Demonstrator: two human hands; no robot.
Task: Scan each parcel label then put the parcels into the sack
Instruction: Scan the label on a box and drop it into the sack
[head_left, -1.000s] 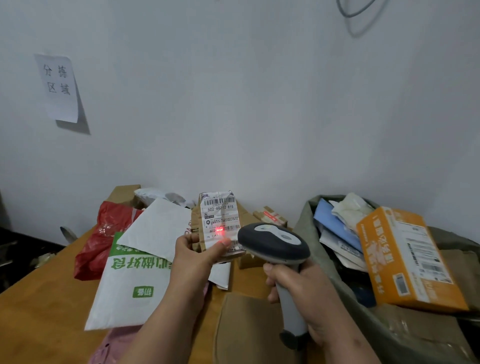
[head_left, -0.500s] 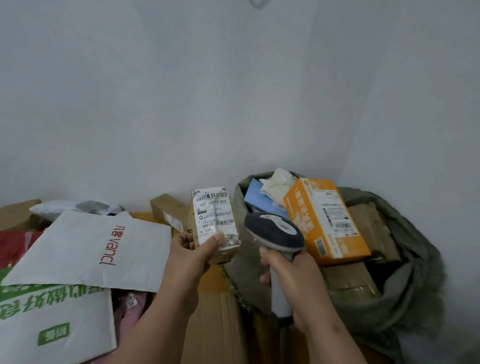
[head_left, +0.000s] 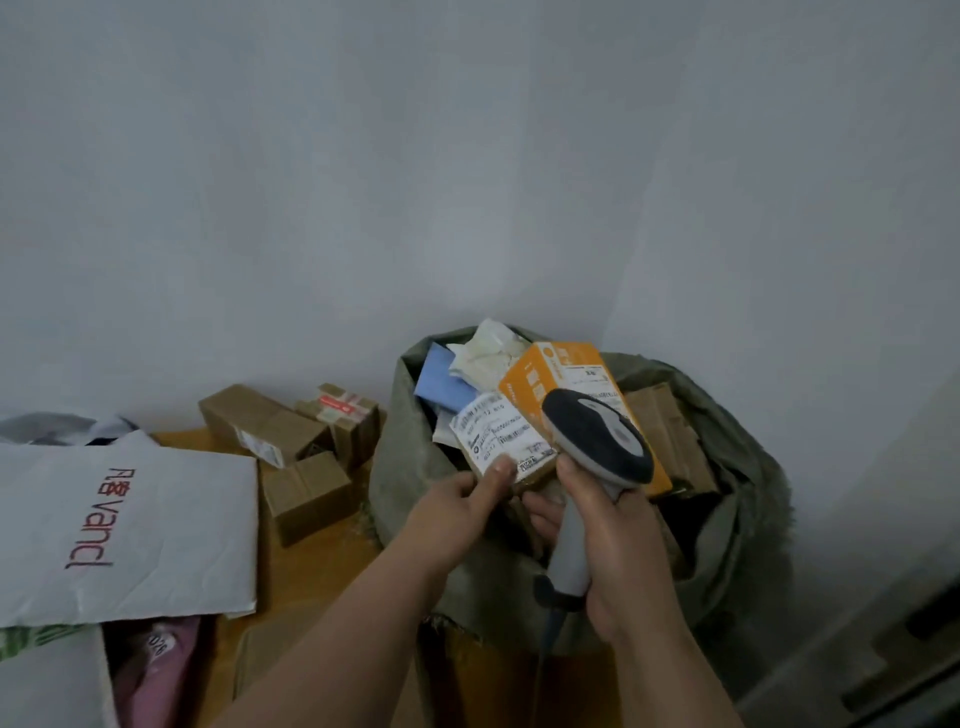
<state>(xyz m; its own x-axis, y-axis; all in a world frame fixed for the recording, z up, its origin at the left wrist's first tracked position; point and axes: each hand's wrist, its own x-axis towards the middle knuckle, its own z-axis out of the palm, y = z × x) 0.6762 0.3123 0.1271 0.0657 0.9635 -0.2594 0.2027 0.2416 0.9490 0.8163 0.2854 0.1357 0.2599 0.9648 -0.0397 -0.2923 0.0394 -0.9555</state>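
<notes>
Nearest me, my right hand (head_left: 618, 540) is wrapped around the scanner (head_left: 597, 447) handle. My left hand (head_left: 462, 504) pinches the small labelled parcel (head_left: 501, 436) over the open green sack (head_left: 727, 519). Beyond it, an orange box (head_left: 561, 369) lies inside; brown boxes (head_left: 291, 441) sit far left.

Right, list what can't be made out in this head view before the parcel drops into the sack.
- Small parcel: label text blurred; underside hidden by the left hand.
- Orange box: lower part covered by the scanner in the right hand.
- Sack: depth and lower contents hidden by the top parcels.
- Green-printed mailer: cut off by the left and bottom edges.
- Scanner cable: lost below the handle.
</notes>
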